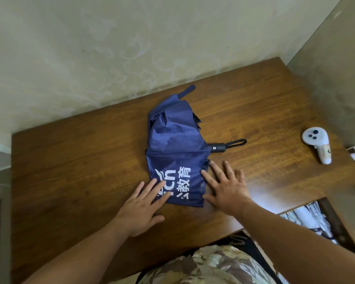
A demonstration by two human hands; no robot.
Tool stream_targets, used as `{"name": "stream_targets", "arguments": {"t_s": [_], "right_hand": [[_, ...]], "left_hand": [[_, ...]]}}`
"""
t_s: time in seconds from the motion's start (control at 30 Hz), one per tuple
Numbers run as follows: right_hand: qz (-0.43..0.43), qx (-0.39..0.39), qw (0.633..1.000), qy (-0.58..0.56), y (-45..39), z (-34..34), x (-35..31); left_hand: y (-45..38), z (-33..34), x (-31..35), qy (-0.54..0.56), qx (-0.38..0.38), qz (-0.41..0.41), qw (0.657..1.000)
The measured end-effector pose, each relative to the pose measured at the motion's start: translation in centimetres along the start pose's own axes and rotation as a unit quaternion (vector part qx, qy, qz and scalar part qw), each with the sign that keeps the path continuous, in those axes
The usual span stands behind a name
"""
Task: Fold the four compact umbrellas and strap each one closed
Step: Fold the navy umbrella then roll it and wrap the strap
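A navy blue compact umbrella [175,144] with white lettering lies collapsed but loose on the wooden table [70,171], canopy spread flat. Its black handle [217,148] with a wrist loop points right, and a blue closing strap [188,91] sticks out at the far end. My left hand [141,206] lies flat with straight fingers on the near left edge of the canopy. Flat as well, my right hand [223,187] has its fingertips touching the near right edge of the fabric. Neither hand grips anything.
A white handheld controller [318,144] lies near the table's right edge. The wall runs along the far side of the table. Below the table's near right corner, light patterned fabric items [307,220] lie in a box.
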State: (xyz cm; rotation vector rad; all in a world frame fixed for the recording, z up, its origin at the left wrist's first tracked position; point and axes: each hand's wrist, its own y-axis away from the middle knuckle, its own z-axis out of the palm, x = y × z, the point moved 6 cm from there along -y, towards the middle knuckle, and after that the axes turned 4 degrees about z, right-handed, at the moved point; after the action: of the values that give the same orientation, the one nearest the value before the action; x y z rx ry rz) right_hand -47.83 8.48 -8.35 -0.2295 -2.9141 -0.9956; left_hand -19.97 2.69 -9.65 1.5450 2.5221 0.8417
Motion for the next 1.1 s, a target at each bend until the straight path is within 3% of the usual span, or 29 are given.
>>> {"name": "stream_targets", "arguments": {"t_s": [0.1,0.2,0.27,0.33,0.43,0.47,0.6,0.73,0.83,0.93,1.03,1.1], "right_hand": [[-0.006,-0.011,1.000,0.001,0.0,0.3,0.7],[-0.003,-0.018,1.000,-0.010,-0.2,0.0,0.2],[-0.005,-0.026,1.000,-0.015,-0.2,0.0,0.2],[-0.010,-0.040,0.999,-0.019,-0.3,0.0,0.3],[-0.014,-0.063,0.998,-0.024,-0.5,0.0,0.4],[-0.016,-0.070,0.997,-0.028,-0.6,0.0,0.5],[-0.027,-0.091,0.994,-0.054,-0.4,-0.3,0.7],[-0.035,-0.085,0.978,-0.190,-0.2,-1.5,2.0],[0.035,-0.003,0.934,-0.355,-0.4,-3.8,5.3],[0.112,0.105,0.898,-0.412,-0.5,-7.7,7.5],[0.107,0.183,0.848,-0.486,-1.0,-12.6,7.1],[0.076,0.179,0.833,-0.518,-1.4,-15.4,5.7]], "left_hand": [[1.2,-0.7,-0.9,0.031,0.008,0.004,0.999],[-0.1,-5.4,-2.6,0.134,0.155,-0.054,0.977],[-1.1,-9.2,-5.2,0.198,0.287,-0.161,0.923],[-2.2,-12.4,-8.0,0.279,0.369,-0.287,0.839],[-5.6,-15.3,-9.7,0.488,0.348,-0.363,0.713],[-6.9,-15.9,-9.8,0.539,0.319,-0.358,0.693],[-9.4,-17.8,-9.5,0.559,0.263,-0.337,0.711],[-8.4,-17.4,-9.8,0.574,0.317,-0.369,0.659],[-7.1,-17.0,-8.7,0.610,0.317,-0.350,0.637],[-5.7,-16.5,-7.4,0.634,0.309,-0.319,0.633],[-4.4,-16.3,-5.8,0.656,0.313,-0.288,0.624],[-3.7,-15.9,-4.9,0.655,0.317,-0.277,0.627]]}}
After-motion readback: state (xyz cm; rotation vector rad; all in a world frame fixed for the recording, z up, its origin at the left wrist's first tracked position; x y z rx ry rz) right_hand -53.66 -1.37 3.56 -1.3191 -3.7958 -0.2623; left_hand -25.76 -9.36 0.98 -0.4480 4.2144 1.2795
